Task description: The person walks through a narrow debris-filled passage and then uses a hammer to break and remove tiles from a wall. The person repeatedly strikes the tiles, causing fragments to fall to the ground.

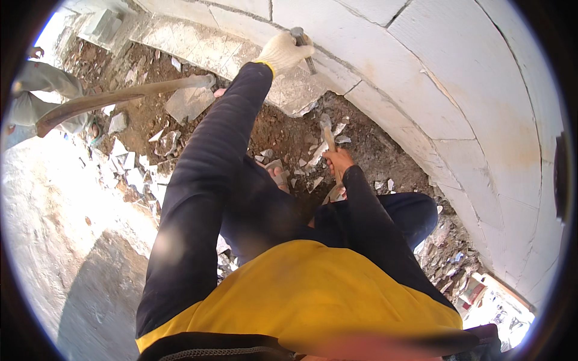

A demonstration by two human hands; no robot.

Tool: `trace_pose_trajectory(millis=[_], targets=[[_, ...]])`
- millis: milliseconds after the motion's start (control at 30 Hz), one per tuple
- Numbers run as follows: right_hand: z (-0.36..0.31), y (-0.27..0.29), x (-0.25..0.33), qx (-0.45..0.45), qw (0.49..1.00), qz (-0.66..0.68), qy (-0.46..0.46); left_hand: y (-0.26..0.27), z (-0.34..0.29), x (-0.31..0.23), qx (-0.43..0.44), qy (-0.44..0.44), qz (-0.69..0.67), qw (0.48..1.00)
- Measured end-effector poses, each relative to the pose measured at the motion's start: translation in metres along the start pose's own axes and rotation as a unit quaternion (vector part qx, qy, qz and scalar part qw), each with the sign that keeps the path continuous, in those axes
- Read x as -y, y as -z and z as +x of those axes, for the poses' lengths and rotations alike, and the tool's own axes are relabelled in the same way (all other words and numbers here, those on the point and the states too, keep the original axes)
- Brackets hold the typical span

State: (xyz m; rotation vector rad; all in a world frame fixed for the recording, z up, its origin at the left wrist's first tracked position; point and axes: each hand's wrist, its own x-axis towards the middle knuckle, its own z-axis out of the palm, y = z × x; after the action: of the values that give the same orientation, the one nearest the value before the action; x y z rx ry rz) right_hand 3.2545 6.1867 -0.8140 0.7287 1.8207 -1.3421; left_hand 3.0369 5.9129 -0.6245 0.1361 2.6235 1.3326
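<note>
My left hand, in a cream knit glove with a yellow cuff, is closed around a chisel. The chisel's blunt grey end pokes out above the fist, and its lower end points down at the tiled ledge along the foot of the wall. Closer to my knees, my bare right hand grips the wooden handle of a hammer. The hammer's head hangs over the broken soil, apart from the chisel. Dust and wear blur the shape of that head.
A white block wall curves along the far and right sides. Tile shards litter the brown soil. A wooden-handled digging tool slants across the left, near another person's legs. A grey block lies at the far left.
</note>
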Motion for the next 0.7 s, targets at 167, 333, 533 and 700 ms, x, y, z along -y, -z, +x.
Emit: trace_pose_trajectory(millis=[167,333,533,700], targets=[[-0.074,-0.005,0.009,0.045,0.985,0.165,0.035,-0.053,0.03,0.015,-0.025,-0.065,-0.02,0.997],[-0.168,0.01,0.026,0.011,0.982,0.166,0.092,-0.093,0.049,0.042,0.009,-0.067,-0.005,0.998],[-0.209,0.034,0.009,-0.022,0.993,0.084,0.082,-0.118,0.046,0.056,0.038,-0.078,-0.055,0.995],[-0.205,0.03,-0.004,-0.028,0.99,0.106,0.086,-0.13,0.045,0.057,0.031,-0.075,-0.021,0.996]])
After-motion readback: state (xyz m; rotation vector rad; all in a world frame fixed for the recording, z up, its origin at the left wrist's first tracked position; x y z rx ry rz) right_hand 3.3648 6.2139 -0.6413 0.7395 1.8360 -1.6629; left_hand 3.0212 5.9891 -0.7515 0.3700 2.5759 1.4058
